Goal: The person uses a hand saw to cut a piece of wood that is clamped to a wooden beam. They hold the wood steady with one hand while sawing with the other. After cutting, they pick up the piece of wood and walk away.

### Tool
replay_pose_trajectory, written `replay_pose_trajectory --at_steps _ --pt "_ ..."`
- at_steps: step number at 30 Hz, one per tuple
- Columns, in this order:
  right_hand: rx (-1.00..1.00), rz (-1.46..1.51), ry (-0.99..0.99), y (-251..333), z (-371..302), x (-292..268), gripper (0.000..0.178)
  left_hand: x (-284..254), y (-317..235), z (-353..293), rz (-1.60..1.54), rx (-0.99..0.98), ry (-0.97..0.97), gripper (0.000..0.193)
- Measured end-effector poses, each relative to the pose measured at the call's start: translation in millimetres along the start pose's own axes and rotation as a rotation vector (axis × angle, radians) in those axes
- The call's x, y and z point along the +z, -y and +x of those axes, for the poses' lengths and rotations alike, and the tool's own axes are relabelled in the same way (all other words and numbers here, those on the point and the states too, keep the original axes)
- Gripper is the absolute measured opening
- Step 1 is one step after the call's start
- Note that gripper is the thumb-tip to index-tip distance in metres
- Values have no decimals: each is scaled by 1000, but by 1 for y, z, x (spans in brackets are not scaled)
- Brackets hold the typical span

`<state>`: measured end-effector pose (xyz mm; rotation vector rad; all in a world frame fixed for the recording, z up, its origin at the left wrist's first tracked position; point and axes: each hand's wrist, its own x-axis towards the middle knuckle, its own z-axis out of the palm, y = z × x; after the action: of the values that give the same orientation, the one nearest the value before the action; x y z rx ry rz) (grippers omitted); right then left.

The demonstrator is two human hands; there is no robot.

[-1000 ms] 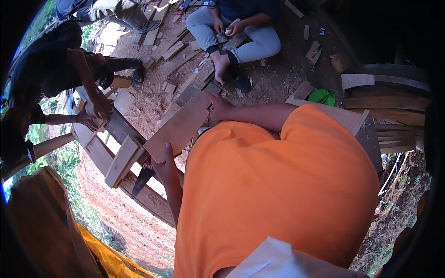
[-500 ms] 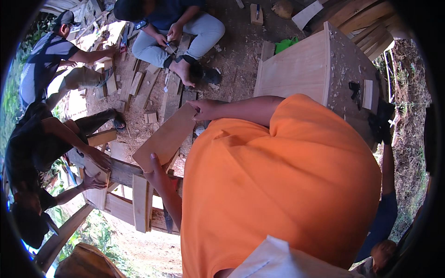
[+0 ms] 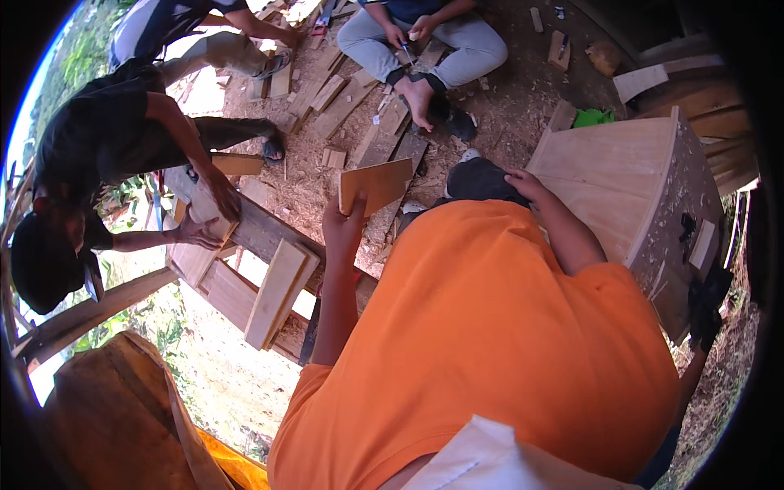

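My left hand [image 3: 345, 222] grips a flat wooden board [image 3: 382, 184] by its near left end, thumb across its face. The board is held up above the chip-strewn floor, tilted. Against the dark trousers at my knee [image 3: 485, 180] rests my right hand [image 3: 525, 186], fingers stretched out and nothing visible in them. Just left of my left forearm, short planks [image 3: 278, 296] lie stacked on a long wooden beam [image 3: 276, 231].
At the left a co-worker in black presses both hands [image 3: 214, 214] on a plank. Another person [image 3: 420, 45] sits cross-legged ahead, holding a tool; a third crouches far left. A large wooden box [image 3: 600, 175] stands at right. Offcuts [image 3: 347, 106] litter the floor [image 3: 490, 122].
My right hand has let go of the board and moved right to my knee. My left hand has raised the board forward and turned it. The view has swung left.
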<state>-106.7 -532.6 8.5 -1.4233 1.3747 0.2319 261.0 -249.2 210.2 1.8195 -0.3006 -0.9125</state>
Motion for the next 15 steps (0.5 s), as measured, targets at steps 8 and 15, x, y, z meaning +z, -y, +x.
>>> replay_pose_trajectory --at_steps 8,15 --pt "38 375 -25 -80 21 -15 43 52 -33 59 -115 145 -11 23" --pt "104 205 -63 -83 63 -65 32 150 -94 130 -122 359 109 18"
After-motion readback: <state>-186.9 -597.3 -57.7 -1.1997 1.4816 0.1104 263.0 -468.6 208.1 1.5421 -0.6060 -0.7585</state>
